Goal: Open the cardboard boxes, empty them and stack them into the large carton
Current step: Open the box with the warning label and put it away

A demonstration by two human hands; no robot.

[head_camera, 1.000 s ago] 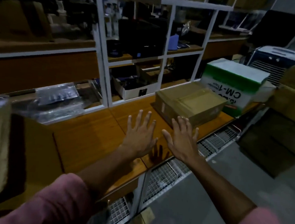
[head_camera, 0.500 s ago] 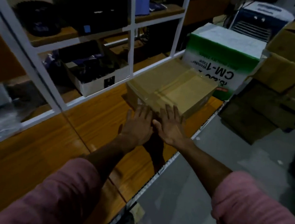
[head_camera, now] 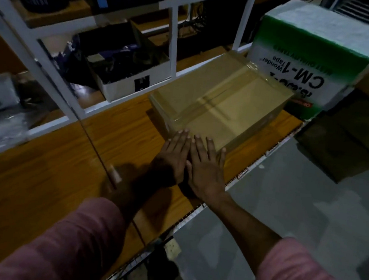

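Taped cardboard box (head_camera: pixel 220 105) near bench (head_camera: pixel 41 183) edge; left hand (head_camera: pixel 173 159), right hand (head_camera: pixel 207 166), grips released, may push it off.

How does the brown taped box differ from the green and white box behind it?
The brown taped box is plain cardboard; the green and white box carries printed lettering. The brown box is low and flat, the green and white one taller. The left hand and right hand reach only the brown box. Both sit closed on the wooden shelf.
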